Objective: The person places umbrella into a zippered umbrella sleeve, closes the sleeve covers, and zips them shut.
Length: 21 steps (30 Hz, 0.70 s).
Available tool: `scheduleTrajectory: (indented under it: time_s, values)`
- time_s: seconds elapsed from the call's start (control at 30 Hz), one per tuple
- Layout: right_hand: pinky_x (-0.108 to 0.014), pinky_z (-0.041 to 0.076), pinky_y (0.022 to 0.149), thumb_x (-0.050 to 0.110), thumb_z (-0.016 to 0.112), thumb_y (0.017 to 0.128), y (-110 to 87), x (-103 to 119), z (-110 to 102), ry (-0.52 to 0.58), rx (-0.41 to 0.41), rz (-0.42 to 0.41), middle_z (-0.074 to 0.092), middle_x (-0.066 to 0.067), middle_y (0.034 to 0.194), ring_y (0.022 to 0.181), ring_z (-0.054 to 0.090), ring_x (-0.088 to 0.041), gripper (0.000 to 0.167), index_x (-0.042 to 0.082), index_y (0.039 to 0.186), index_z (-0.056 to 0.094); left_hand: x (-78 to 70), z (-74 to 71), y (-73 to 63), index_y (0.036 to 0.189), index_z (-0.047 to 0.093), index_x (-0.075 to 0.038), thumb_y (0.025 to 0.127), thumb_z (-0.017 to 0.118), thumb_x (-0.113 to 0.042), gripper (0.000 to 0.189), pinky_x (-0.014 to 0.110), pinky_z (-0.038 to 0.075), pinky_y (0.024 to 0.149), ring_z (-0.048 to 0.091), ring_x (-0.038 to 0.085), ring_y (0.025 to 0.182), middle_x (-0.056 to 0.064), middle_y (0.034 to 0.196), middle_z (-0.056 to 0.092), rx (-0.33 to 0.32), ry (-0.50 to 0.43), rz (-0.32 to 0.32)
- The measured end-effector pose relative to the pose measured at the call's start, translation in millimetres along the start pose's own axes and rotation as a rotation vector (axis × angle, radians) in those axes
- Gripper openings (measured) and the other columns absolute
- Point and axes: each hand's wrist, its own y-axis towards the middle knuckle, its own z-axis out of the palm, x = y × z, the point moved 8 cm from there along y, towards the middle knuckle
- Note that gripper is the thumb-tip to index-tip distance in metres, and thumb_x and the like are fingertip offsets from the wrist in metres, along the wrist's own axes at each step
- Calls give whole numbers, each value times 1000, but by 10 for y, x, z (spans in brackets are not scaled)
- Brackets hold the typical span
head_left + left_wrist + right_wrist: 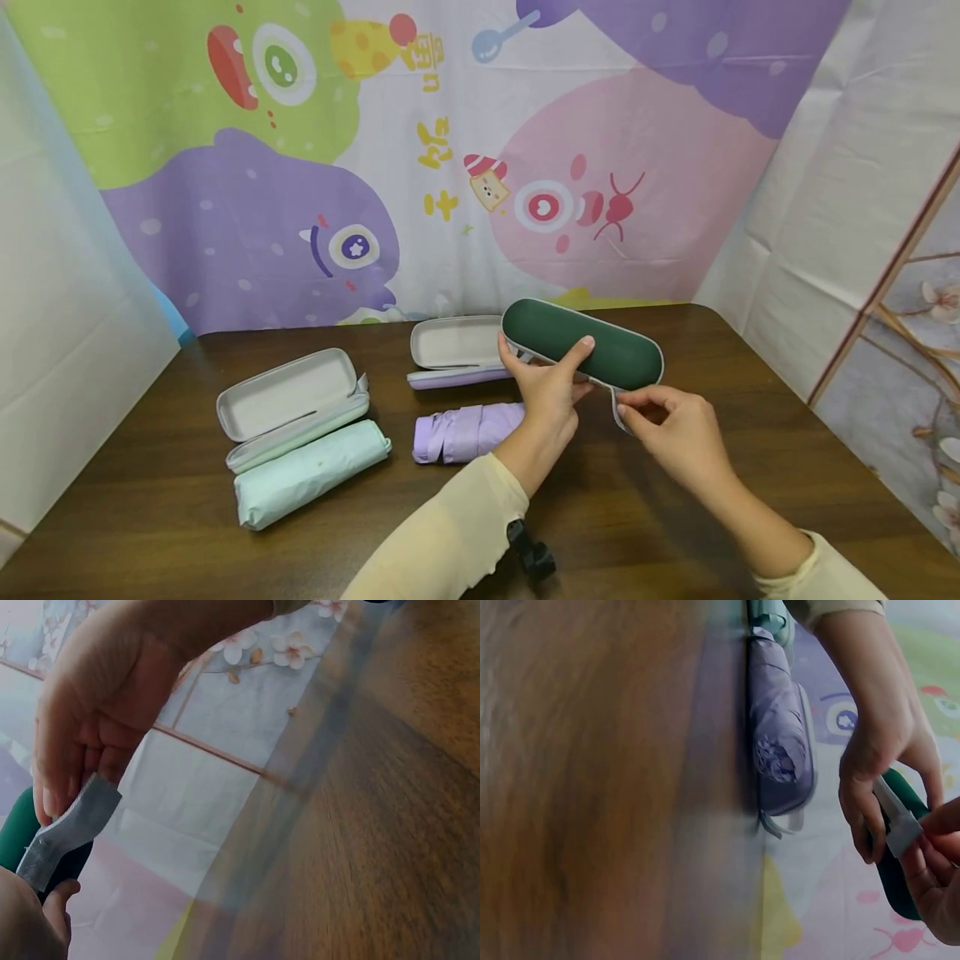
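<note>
Green case smooth, matt; purple bundle creased cloth; table wood-grained.

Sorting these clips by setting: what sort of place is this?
Probably an indoor tabletop recording corner: a dark wooden table stands before a cartoon-printed backdrop, with creased white sheeting along the sides. Whether that is in a home or studio, I cannot tell.

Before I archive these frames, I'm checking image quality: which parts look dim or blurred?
Head view: bright, with the dark green hard-shell case fairly sharp; left wrist view: dimmer, the grey strap readable but the wooden table hazy along its edge; right wrist view: also dim, the wooden table smeared, the lilac folded umbrella more distinct.
</note>
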Motion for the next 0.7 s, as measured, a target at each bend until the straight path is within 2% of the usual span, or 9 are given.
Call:
scheduleTrajectory:
  time_s: [0.13,0.27,0.37,0.47,0.57,0.7]
  values:
    - [-14,47,57,3,77,79,10,-45,-102,17,-13,18,70,-2,77,64,59,-3,8,6,84,72,-28,-10,-6,149,10,-45,68,85,2,120,38,57,52,69,28,69,22,111,57,6,5,0]
    - [-11,48,63,8,76,83,44,-183,-216,129,-52,144,65,-8,90,74,59,-1,22,-1,99,64,-54,-15,-17,149,10,-45,67,85,2,120,35,56,49,69,27,69,21,111,58,5,6,-8]
    - [-14,52,71,9,72,88,55,-298,-187,359,-12,263,57,-11,106,86,60,-2,38,-4,117,52,-42,0,-36,149,9,-43,68,85,3,121,36,56,49,69,27,73,19,112,59,22,8,-16]
    - [-24,56,75,3,67,90,46,-350,-93,639,54,333,50,-11,113,90,63,-7,42,0,125,43,-27,20,-63,149,9,-42,69,84,2,118,36,56,49,69,26,73,17,113,60,50,4,-7]
    - [-32,58,74,-3,64,91,37,-380,-40,846,82,372,56,-9,109,88,66,-13,39,6,123,44,-21,42,-77,148,12,-42,72,83,-2,112,34,54,46,69,25,71,14,115,61,79,2,10]
    - [-33,58,74,-10,63,88,52,-431,-83,1005,49,370,66,-4,98,86,68,-15,33,7,115,53,-46,85,-70,145,19,-40,78,81,-5,98,36,55,48,68,25,73,12,114,61,135,-19,32]
